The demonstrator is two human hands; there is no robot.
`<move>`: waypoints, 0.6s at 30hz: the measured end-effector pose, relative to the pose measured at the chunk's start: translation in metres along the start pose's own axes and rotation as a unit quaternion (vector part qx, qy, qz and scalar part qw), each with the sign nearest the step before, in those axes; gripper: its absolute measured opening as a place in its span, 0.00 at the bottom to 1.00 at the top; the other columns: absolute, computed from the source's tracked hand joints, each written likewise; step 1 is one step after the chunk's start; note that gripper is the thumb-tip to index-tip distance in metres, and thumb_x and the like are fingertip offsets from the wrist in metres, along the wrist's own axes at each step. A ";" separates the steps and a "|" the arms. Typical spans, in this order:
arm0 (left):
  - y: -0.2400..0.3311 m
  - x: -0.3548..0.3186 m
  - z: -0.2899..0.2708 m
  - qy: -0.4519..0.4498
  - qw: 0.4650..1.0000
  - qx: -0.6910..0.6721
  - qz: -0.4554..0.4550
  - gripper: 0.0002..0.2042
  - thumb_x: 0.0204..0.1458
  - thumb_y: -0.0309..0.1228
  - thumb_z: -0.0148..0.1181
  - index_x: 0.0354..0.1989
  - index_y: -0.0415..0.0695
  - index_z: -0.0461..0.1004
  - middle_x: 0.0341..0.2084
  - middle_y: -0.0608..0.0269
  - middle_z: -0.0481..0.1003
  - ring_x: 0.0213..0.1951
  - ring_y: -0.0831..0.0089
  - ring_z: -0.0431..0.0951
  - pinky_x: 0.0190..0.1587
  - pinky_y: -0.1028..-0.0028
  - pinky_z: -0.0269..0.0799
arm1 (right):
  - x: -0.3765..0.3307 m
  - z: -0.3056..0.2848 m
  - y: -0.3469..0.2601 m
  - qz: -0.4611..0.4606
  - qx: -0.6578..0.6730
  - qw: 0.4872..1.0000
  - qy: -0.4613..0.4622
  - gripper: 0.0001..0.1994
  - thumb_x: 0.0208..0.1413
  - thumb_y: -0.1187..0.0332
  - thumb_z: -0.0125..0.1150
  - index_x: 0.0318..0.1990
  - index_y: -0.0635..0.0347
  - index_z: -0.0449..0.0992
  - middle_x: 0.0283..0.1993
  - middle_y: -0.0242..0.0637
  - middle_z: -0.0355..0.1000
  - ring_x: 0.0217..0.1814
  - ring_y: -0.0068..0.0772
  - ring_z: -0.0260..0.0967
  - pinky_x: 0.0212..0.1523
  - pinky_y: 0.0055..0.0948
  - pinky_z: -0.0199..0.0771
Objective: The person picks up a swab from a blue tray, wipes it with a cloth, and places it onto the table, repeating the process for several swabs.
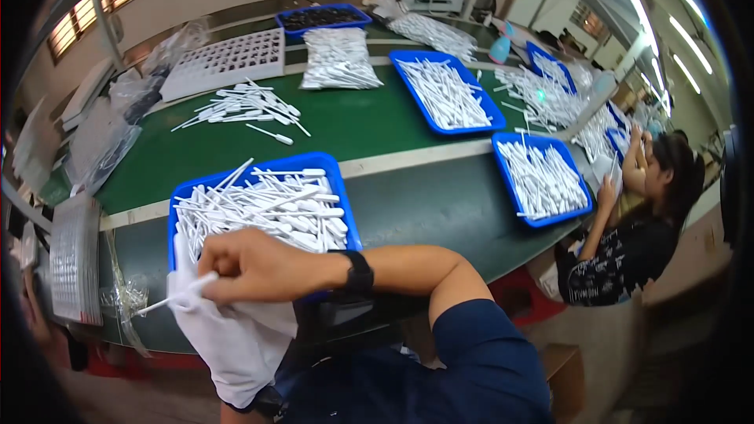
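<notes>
My right hand (255,265), with a black watch (360,271) on its wrist, pinches a thin white plastic stick (166,304) at the near left corner of a blue tray (350,224). The stick points down and left, against a white cloth (236,349). That cloth drapes over my left hand, hiding its fingers; only a bit of my left forearm (237,416) shows below it. White plastic sticks (263,202) with thicker ends fill the tray just beyond my hands.
More sticks lie loose (251,104) on the green belt. Other filled trays (493,116) (583,206) stand right. Bagged sticks (339,60), a white slotted panel (228,63) and a dark-filled tray (364,20) sit farther back. A seated person (628,228) works at right.
</notes>
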State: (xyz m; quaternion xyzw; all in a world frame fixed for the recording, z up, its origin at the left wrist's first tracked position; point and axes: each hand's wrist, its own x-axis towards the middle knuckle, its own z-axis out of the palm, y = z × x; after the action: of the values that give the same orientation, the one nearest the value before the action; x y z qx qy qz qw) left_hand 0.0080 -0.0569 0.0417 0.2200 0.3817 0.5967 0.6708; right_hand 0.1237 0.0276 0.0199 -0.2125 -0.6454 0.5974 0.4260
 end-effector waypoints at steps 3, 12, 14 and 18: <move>-0.007 -0.005 0.007 0.014 1.000 0.007 0.026 0.19 0.65 0.42 0.51 0.56 0.42 0.71 0.38 0.63 0.73 0.41 0.69 0.76 0.46 0.69 0.73 | -0.007 0.009 0.000 -0.011 -0.097 0.995 -0.011 0.08 0.51 0.71 0.66 0.35 0.66 0.78 0.24 0.38 0.76 0.26 0.25 0.72 0.28 0.30 0.70; -0.029 0.000 0.016 0.054 0.994 0.006 0.090 0.26 0.70 0.48 0.40 0.63 0.38 0.65 0.44 0.63 0.69 0.46 0.72 0.73 0.51 0.74 0.71 | -0.013 -0.008 -0.005 -0.038 -0.121 0.990 -0.065 0.08 0.52 0.69 0.63 0.32 0.67 0.78 0.22 0.43 0.73 0.25 0.37 0.72 0.28 0.36 0.68; -0.034 0.009 0.009 0.058 0.994 0.008 0.091 0.27 0.71 0.49 0.38 0.64 0.38 0.64 0.45 0.63 0.69 0.46 0.73 0.73 0.51 0.75 0.70 | -0.013 -0.014 -0.005 -0.034 -0.140 0.985 -0.095 0.10 0.52 0.67 0.63 0.31 0.67 0.78 0.23 0.43 0.73 0.26 0.39 0.72 0.29 0.37 0.69; -0.046 0.033 0.002 -0.008 0.997 0.015 0.071 0.28 0.71 0.50 0.37 0.65 0.37 0.63 0.48 0.61 0.70 0.49 0.70 0.73 0.53 0.72 0.71 | -0.013 -0.016 -0.005 -0.011 -0.133 0.984 -0.114 0.11 0.52 0.66 0.62 0.30 0.68 0.78 0.23 0.44 0.73 0.26 0.40 0.73 0.29 0.39 0.69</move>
State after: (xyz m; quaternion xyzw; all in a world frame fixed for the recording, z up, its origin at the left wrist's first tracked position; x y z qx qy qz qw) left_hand 0.0384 -0.0335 -0.0004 0.2614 0.3683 0.6353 0.6264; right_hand 0.1449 0.0261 0.0200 -0.1908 -0.7659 0.5217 0.3238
